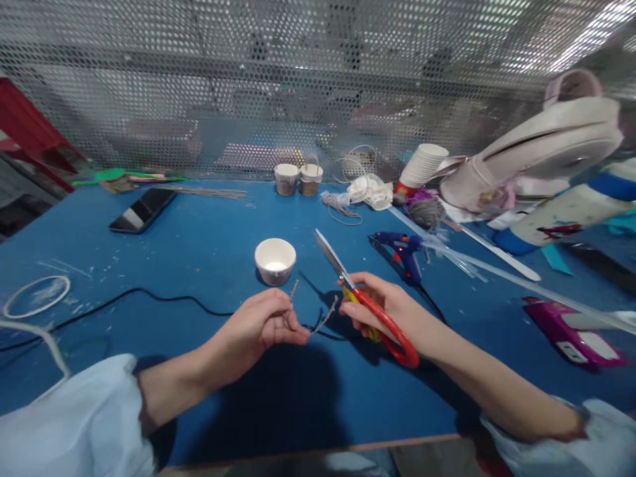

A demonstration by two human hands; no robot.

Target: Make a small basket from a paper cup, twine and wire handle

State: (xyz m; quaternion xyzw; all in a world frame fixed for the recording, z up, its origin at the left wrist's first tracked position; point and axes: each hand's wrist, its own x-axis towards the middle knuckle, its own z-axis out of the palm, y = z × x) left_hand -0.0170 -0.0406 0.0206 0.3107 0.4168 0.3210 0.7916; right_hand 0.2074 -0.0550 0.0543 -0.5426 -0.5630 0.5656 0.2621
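My left hand (265, 321) pinches a short piece of thin grey-brown twisted cord (325, 317); one end sticks up and the other points right. In my right hand (380, 305) is a pair of scissors (382, 318) with red and yellow handles, its blades pointing up and to the left, apart from the cord. The blades look closed or nearly so. Just beyond my left hand stands a small white paper cup (275, 262), upright with its mouth up. A blue glue gun (401, 250) lies beyond my right hand.
Two small wrapped cups (287, 180) stand by the perforated metal screen (223, 93). A phone (143, 211) lies at left, a black cable (183, 298) crosses the blue table (213, 238). Stacked cups (422, 167), yarn (426, 212), a bag (536, 152) and a bottle (566, 215) crowd the right.
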